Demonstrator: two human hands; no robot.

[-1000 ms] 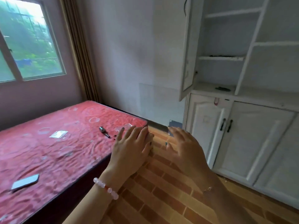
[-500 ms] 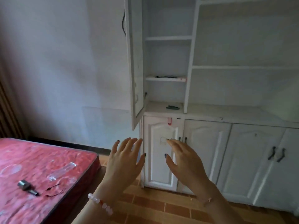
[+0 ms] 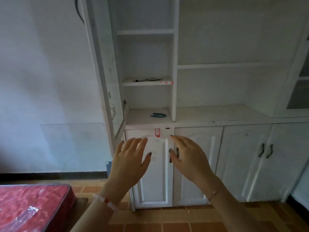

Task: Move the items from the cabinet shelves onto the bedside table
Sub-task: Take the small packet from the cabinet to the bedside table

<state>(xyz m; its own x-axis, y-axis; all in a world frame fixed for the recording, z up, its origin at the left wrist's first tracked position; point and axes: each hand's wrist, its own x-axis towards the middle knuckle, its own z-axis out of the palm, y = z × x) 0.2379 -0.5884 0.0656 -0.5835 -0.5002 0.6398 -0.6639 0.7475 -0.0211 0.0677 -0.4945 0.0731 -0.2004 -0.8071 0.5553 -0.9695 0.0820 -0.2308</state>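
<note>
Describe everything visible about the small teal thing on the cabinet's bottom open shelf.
The teal item is small, flat and U-shaped, two slim arms joined at one rounded end, lying flat on the white bottom shelf toward its right side, near the upright divider. It looks like plastic, though it is too small to identify. Nothing touches it but the shelf; both hands are lower, in front of the doors.

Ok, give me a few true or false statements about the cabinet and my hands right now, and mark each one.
1. Both hands, left hand and right hand, are empty. True.
2. The glass door of the cabinet is shut. False: it stands open.
3. A teal item lies on the lowest open shelf. True.
4. The thin dark item sits on the top shelf. False: it lies on the middle one.
5. The left wrist wears a beaded bracelet. True.
</note>
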